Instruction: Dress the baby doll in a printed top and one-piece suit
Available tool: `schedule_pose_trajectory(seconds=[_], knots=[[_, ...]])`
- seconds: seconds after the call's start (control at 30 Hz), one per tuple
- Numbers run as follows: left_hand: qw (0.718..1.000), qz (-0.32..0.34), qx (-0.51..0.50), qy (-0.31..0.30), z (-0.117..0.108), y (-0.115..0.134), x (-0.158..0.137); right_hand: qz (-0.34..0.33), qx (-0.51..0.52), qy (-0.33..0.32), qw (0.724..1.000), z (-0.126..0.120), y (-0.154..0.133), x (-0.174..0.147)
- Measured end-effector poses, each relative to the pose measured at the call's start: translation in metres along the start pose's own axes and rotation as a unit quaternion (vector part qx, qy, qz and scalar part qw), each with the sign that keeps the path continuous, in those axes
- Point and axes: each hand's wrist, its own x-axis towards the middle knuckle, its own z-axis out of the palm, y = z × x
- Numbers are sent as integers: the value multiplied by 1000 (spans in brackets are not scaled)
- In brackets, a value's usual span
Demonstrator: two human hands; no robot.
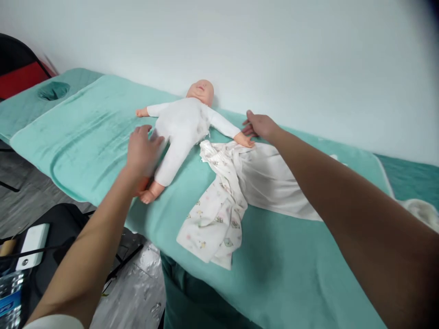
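Note:
A baby doll [183, 123] with a white cloth body lies on its back, head toward the wall and arms spread. My left hand [142, 148] is over one of its legs, fingers apart and slightly blurred; whether it touches the leg I cannot tell. Beside the doll's hand on the right, my right hand [259, 126] hovers with loosely curled, separated fingers and nothing in them. Printed white baby pants [216, 219] lie crumpled to the right of the doll's legs. A plain white cloth [274, 178] spreads next to them, partly behind my right forearm.
The padded table [96, 137] has a green cover and a face hole at its left end, against a white wall. At the lower left, a black chair [65, 219] bears a white device [33, 246] and a plastic bottle [12, 292]. Another white cloth [420, 210] lies far right.

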Motion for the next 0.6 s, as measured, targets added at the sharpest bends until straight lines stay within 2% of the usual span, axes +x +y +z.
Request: schedule_pose_trajectory(seconds=[0.03, 0.07, 0.13, 0.23, 0.33, 0.4, 0.47, 0.5, 0.53, 0.6], knots=[[998, 60, 26, 17, 6, 7, -18, 2, -50, -9, 999, -12, 14, -15], [994, 105, 35, 7, 14, 15, -39, 5, -74, -18, 997, -24, 26, -30], [982, 147, 48, -109, 39, 27, -83, -1, -111, -42, 993, -47, 41, -62], [973, 96, 107, -181, 82, 40, -132, -33, -143, -66, 987, -74, 42, -107], [964, 58, 146, -216, 109, 54, -151, -66, -159, -30, 985, -97, 25, -144], [945, 127, 103, -282, 113, 70, -158, -80, -159, 15, 984, -113, 8, -168], [903, 259, 40, -340, 108, 91, -168, -95, -136, 50, 985, -128, -13, -198], [880, 324, 16, -348, 104, 103, -175, -109, -105, 57, 987, -135, -24, -215], [863, 373, -1, -341, 101, 115, -183, -126, -66, 46, 989, -140, -36, -233], [864, 415, -24, -283, 96, 136, -198, -158, -15, 0, 987, -147, -60, -273]])
